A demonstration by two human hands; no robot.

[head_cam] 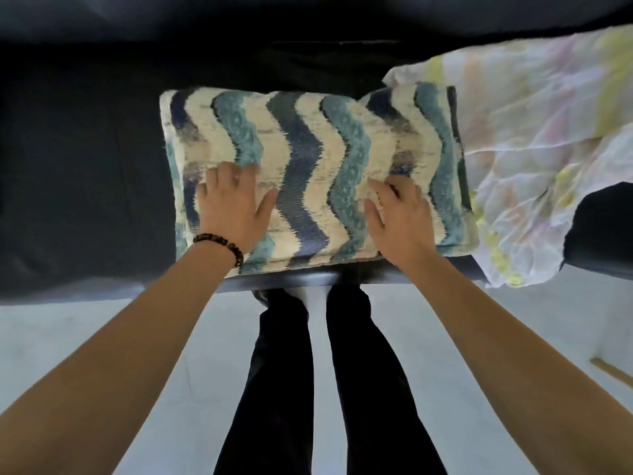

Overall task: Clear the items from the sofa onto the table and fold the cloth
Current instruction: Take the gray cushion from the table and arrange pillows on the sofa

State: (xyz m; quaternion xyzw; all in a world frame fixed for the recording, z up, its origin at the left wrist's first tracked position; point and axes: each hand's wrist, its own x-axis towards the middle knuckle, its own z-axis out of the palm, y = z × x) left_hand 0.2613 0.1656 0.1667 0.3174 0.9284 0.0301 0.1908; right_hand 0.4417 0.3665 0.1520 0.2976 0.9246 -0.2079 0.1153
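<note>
A folded cloth (308,159) with cream, teal and navy zigzag stripes lies flat on the dark sofa seat (78,186), close to its front edge. My left hand (233,204), with a bead bracelet at the wrist, rests palm down on the cloth's left part, fingers spread. On the cloth's right part lies my right hand (397,214), also flat and with its fingers apart. Neither hand grips the fabric.
A thin, crumpled pale sheet (534,152) with faint yellow and pink print lies on the sofa at the right, overlapping the cloth's far right corner and hanging over the seat edge. My dark-trousered legs (329,371) stand on the light floor. A wooden strip (613,371) shows at the right edge.
</note>
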